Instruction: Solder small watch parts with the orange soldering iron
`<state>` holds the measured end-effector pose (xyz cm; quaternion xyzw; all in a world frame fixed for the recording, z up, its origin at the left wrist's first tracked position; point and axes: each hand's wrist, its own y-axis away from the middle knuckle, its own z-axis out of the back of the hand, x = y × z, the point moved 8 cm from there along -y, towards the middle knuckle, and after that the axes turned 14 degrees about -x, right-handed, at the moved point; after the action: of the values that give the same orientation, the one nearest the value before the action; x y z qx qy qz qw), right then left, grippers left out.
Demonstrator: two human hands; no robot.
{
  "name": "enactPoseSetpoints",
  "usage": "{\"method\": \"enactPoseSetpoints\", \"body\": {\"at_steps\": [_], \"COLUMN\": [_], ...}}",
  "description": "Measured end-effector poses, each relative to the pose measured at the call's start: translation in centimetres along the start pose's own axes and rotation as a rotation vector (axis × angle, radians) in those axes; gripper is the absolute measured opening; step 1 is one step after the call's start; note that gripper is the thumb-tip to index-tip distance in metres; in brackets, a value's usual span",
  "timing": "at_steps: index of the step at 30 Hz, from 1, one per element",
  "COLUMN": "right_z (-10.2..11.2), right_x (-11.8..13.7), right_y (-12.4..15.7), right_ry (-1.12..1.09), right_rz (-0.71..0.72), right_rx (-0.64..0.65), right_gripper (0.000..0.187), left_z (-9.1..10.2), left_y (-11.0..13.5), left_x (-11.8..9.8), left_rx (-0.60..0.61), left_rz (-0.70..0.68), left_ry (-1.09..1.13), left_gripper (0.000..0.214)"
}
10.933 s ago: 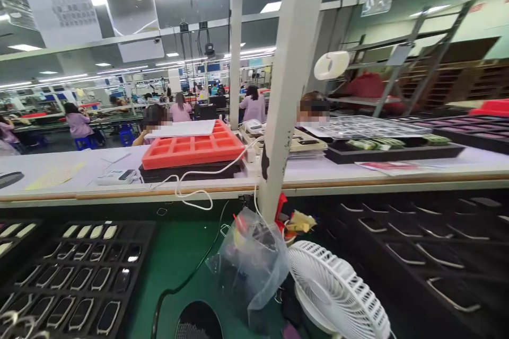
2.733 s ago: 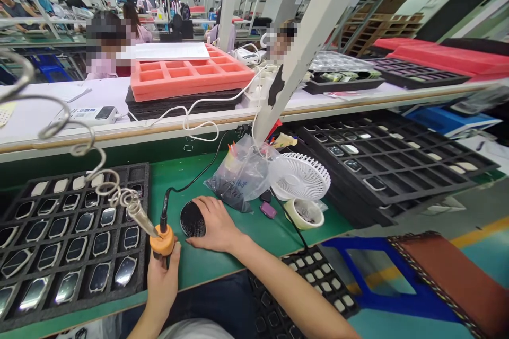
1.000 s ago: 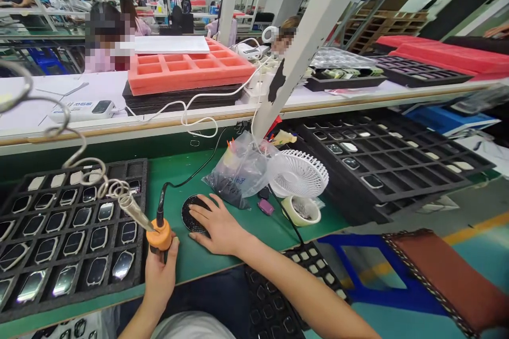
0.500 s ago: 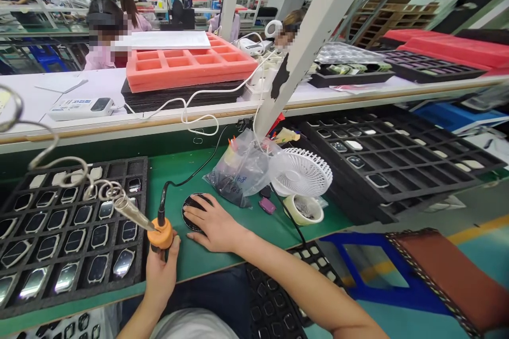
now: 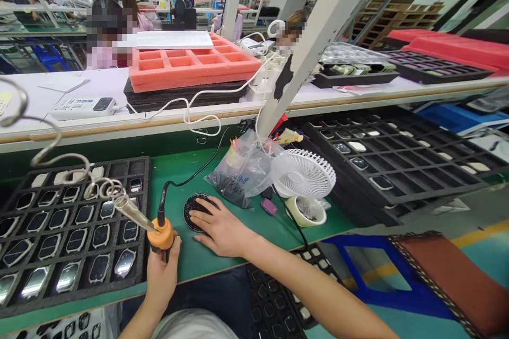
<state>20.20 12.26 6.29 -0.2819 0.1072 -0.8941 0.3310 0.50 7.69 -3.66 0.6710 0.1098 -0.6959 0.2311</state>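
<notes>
My left hand (image 5: 162, 270) is closed around an electric screwdriver (image 5: 160, 234) with an orange top. A black cable leaves its top, and a coiled metal spring (image 5: 113, 193) runs up from it to the left. The tool's lower end is hidden by the hand. My right hand (image 5: 222, 228) rests with stretched fingers over a round black dish (image 5: 194, 202) on the green bench (image 5: 207, 270). Its contents are too small to make out. Left of my left hand lies a black foam tray (image 5: 145, 212) holding several watch-like cases (image 5: 77, 241) in compartments.
A plastic bag (image 5: 238, 169), a white fan grille (image 5: 306, 172), a small cup (image 5: 304, 212) and a purple piece (image 5: 269, 206) lie beyond my right hand. Black trays (image 5: 413, 164) stand to the right. A slanted white post (image 5: 302, 47) rises by the shelf (image 5: 167, 124). Other people sit beyond.
My right hand has drawn back slightly to the right, uncovering more of the dish. My left hand keeps its hold on the screwdriver. The whole view has shifted a little.
</notes>
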Motion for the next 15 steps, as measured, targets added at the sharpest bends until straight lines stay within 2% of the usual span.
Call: {"method": "enactPoseSetpoints", "body": {"at_steps": [4, 8, 10, 15], "right_z": [0.6, 0.1, -0.6, -1.7], "right_x": [-1.0, -2.6, -3.2, -4.0], "right_y": [0.6, 0.6, 0.4, -0.7], "right_ry": [0.008, 0.044, 0.052, 0.056], "right_rz": [-0.055, -0.181, -0.233, -0.296], "right_rx": [-0.009, -0.052, -0.073, -0.144], "right_gripper": [0.054, 0.089, 0.098, 0.08], "left_z": [-0.1, 0.0, 0.0, -0.1], "left_y": [0.1, 0.1, 0.0, 0.0], "left_x": [0.0, 0.1, 0.1, 0.1], "left_rx": [0.001, 0.007, 0.008, 0.013], "left_rz": [0.003, -0.002, -0.009, -0.02], "left_ry": [0.005, 0.001, 0.0, 0.003], "left_gripper": [0.071, 0.07, 0.068, 0.067]}}
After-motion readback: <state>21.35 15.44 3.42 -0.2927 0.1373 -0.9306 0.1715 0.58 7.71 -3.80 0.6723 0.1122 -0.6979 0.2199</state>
